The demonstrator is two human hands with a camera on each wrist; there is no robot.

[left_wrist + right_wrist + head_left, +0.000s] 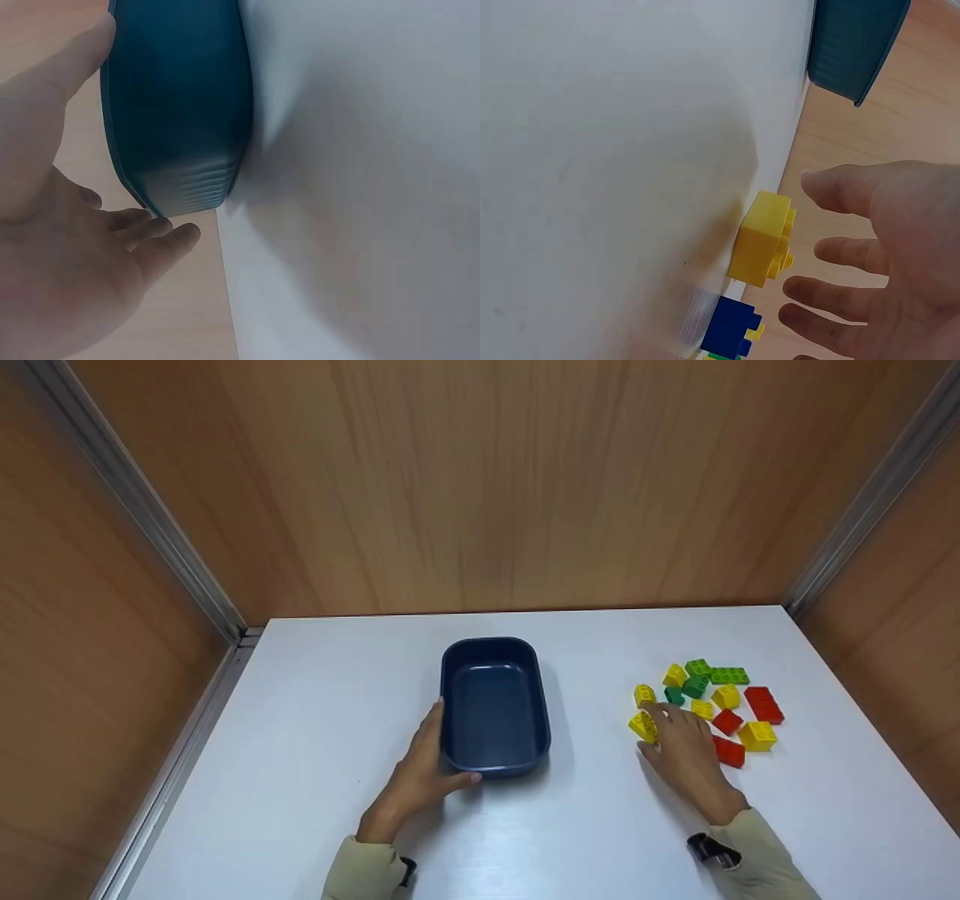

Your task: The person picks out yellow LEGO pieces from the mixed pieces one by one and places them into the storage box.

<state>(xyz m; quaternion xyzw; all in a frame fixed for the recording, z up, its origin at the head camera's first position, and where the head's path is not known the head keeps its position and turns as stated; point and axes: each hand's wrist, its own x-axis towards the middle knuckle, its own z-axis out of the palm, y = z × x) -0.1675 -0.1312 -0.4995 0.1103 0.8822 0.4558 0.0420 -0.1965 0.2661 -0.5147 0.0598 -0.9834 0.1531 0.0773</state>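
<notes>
My left hand (420, 772) lies along the near left corner of a dark blue rectangular tub (495, 771), fingers at its left side and thumb at the front rim. In the left wrist view those fingers are extended and spread beside the tub wall (180, 90). Over on the right, my right hand (686, 746) hovers at the left part of a group of toy building bricks. A yellow sloped brick (642, 726) sits by its thumb and fingertips. The right wrist view has the fingers spread, with a gap to the yellow brick (759, 236).
Around the right hand lie yellow, red and green bricks, including a red brick (764, 705), a light green brick (729, 676) and a yellow brick (757, 736). Wood panels (487, 495) enclose the back and sides of the white table (315, 735).
</notes>
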